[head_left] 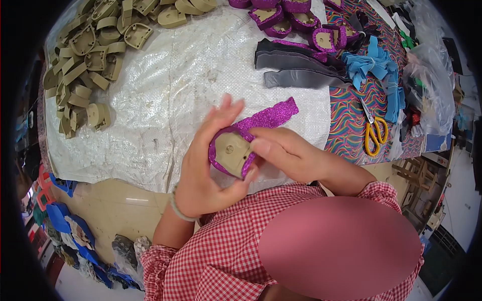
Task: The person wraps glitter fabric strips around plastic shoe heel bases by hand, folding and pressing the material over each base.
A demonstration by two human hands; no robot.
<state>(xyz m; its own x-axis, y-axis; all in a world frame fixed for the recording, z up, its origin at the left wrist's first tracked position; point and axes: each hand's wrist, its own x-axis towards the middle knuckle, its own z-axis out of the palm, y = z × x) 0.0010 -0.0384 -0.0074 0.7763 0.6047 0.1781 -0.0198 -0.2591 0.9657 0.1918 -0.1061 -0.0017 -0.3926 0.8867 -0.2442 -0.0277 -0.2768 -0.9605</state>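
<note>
A beige heel-shaped piece (231,149) with purple glitter strip around its rim lies in my left hand (198,160), whose fingers and thumb curve around its sides. My right hand (288,153) presses thumb and fingers on the piece's right edge, where the strip wraps it. The loose end of the purple glitter strip (271,116) stretches up and right from the piece, over the white sheet. How far my right fingertips pinch the strip is partly hidden.
Beige pieces (83,40) are heaped at upper left on the white sheet (145,100). Purple-wrapped pieces (304,20) sit at the top. Grey strips (301,79), blue strips (369,64) and yellow-handled scissors (374,131) lie at right. Stools (414,173) stand below the table.
</note>
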